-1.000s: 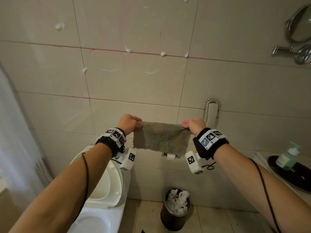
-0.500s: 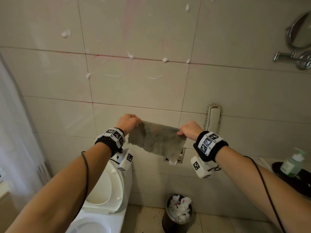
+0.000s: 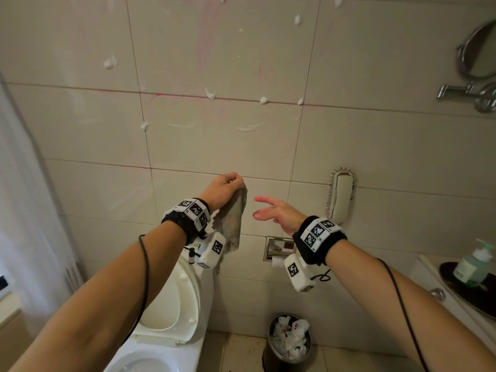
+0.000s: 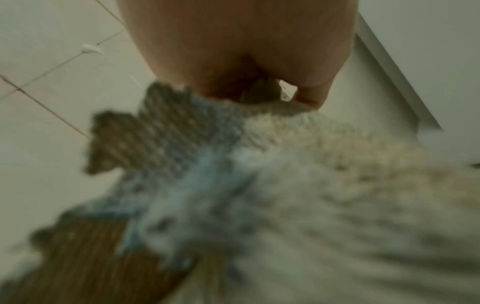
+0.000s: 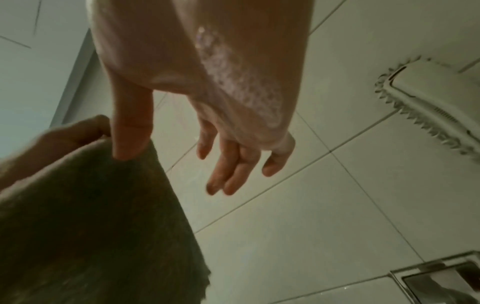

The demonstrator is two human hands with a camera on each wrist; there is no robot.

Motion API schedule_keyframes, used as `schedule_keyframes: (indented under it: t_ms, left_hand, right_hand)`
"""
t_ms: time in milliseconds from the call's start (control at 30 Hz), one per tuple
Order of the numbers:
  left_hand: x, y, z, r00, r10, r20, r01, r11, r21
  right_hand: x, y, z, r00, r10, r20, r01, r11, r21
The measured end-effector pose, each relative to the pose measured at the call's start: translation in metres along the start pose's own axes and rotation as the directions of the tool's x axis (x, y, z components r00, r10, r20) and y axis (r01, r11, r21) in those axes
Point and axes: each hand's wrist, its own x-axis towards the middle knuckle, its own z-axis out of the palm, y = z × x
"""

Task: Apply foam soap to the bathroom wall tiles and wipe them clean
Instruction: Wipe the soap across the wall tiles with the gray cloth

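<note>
Left hand (image 3: pixel 225 189) grip pinches the hanging cloth (image 3: pixel 233 221); right hand (image 3: pixel 276 214) beside it, fingers loose, holding nothing

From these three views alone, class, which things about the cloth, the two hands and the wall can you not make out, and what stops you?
- Left hand's fingertips: hidden in the cloth, head view; left wrist view blurred.
- Cloth's lower edge: behind the wrist camera, head view.
- Soap bottle label: too small.
- Mirror: cut by the right edge.
- Whether the right hand's thumb touches the cloth: unclear, right wrist view.
- Top foam dabs: cut by the top edge.
</note>
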Motion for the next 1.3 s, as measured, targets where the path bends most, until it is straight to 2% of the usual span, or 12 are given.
schedule_keyframes:
  t_ms: [267,367,500,633,800,967,1133,1300]
  left_hand:
    - [-0.013,-0.004,-0.007,0.997,-0.037,0.061,0.038,0.999,-0.004]
    - [-0.016,-0.005,-0.009,0.996,-0.048,0.076,0.048,0.999,0.004]
    - [-0.019,-0.008,-0.012,0.996,-0.041,0.077,0.037,0.998,0.048]
    - [-0.02,-0.009,-0.013,0.994,-0.044,0.097,0.037,0.997,0.073]
    - [-0.016,-0.013,-0.014,0.998,-0.055,0.028,0.049,0.984,0.171]
    - [-0.006,-0.027,-0.014,0.992,-0.127,-0.027,0.127,0.909,0.397]
    - [-0.003,-0.037,-0.013,0.987,-0.155,-0.033,0.158,0.946,0.284]
    - [-0.011,-0.032,-0.007,0.996,-0.062,0.065,0.048,0.979,0.196]
  right_hand:
    - [0.006,0.003,0.022,0.992,-0.082,0.098,0.075,0.995,0.069]
    - [0.001,0.002,0.023,0.996,-0.049,0.078,0.042,0.994,0.098]
    - [-0.005,0.003,0.026,0.994,0.005,0.112,-0.025,0.985,0.172]
    - [-0.011,0.006,0.024,0.99,0.045,0.132,-0.068,0.982,0.175]
    - [-0.024,0.0,0.015,0.991,0.028,0.134,-0.058,0.972,0.229]
    - [-0.022,-0.009,0.01,0.998,0.01,0.065,-0.034,0.925,0.379]
    - [-0.014,-0.027,-0.001,0.981,0.062,-0.183,0.026,0.896,0.444]
    - [-0.016,-0.039,-0.007,0.973,0.051,-0.224,0.07,0.863,0.5]
